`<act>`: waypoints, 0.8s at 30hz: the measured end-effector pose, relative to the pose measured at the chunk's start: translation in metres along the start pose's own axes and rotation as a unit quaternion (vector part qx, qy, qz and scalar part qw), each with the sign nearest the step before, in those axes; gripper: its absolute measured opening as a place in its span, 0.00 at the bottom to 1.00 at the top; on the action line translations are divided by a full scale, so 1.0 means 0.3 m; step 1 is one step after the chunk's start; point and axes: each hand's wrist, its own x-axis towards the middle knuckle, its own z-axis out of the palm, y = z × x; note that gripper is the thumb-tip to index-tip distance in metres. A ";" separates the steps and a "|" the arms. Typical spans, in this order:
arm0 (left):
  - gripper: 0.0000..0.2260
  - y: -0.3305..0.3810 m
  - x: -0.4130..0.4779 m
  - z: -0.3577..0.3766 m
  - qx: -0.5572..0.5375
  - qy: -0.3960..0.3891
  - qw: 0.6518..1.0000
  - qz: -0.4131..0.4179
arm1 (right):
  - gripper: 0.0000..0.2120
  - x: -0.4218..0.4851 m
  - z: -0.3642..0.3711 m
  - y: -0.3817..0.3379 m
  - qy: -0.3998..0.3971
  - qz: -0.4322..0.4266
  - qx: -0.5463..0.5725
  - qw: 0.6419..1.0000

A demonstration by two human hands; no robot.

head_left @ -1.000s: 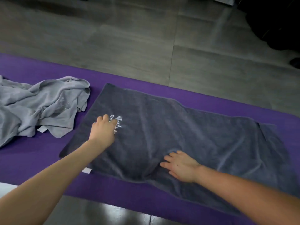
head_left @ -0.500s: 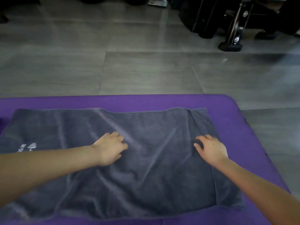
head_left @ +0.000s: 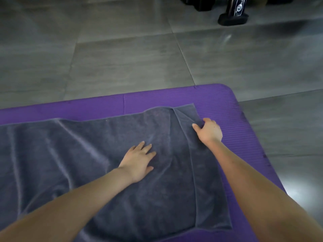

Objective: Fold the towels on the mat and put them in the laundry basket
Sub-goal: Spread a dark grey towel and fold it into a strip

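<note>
One dark grey terry towel point(head_left: 87, 163) lies spread on the purple ribbed foam mat point(head_left: 218, 98). It runs off the frame's left edge in long soft creases, and its right end is turned over on itself as a narrow strip.

Half a second ago our left hand point(head_left: 138, 161) lay near the towel's middle. Now it has come further along toward the right end, where it rests flat, palm down, with straight, slightly spread fingers pressing the cloth and holding nothing.

Our right hand point(head_left: 208, 131) has changed more. Before, it lay open on the turned-over strip, partway down its length. Now it sits nearer the strip's far corner, its fingers curled over the outer edge and its thumb laid on top, pinching the towel. Beneath and beside it the cloth rises in a small ridge.

We have also swung our view to the right since then, so the mat's rounded far corner now shows. Past the mat we see the grey tiled floor point(head_left: 122, 58), with a black stand foot point(head_left: 233, 17) on it at the upper right.

We count one towel, one mat and two hands, all in contact with one another, with both bare forearms reaching in from the bottom edge.
</note>
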 end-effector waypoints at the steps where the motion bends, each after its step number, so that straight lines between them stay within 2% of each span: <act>1: 0.28 0.005 0.010 0.012 -0.010 -0.009 1.000 -0.010 | 0.28 0.021 0.010 -0.006 -0.004 -0.001 0.005 1.000; 4: 0.31 0.011 0.027 0.041 -0.043 -0.021 0.999 -0.025 | 0.24 0.056 0.044 -0.015 0.019 -0.003 0.017 1.000; 7: 0.33 -0.003 0.034 0.061 -0.055 -0.027 0.998 -0.017 | 0.16 0.091 0.033 -0.005 0.082 -0.024 0.013 0.996; 12: 0.33 -0.002 0.104 0.038 -0.051 -0.026 0.998 0.009 | 0.14 0.200 -0.051 0.044 0.156 -0.026 -0.004 0.987; 17: 0.32 0.040 0.172 -0.001 -0.068 -0.019 0.997 -0.014 | 0.23 0.173 -0.059 0.081 0.118 0.004 0.006 0.993; 21: 0.28 0.056 0.109 0.026 -0.060 0.019 0.998 -0.029 | 0.19 -0.065 -0.051 0.207 0.098 0.022 -0.003 0.995; 24: 0.27 0.092 0.034 0.050 -0.038 0.038 0.998 0.013 | 0.18 -0.289 -0.040 0.302 0.051 0.014 -0.041 0.998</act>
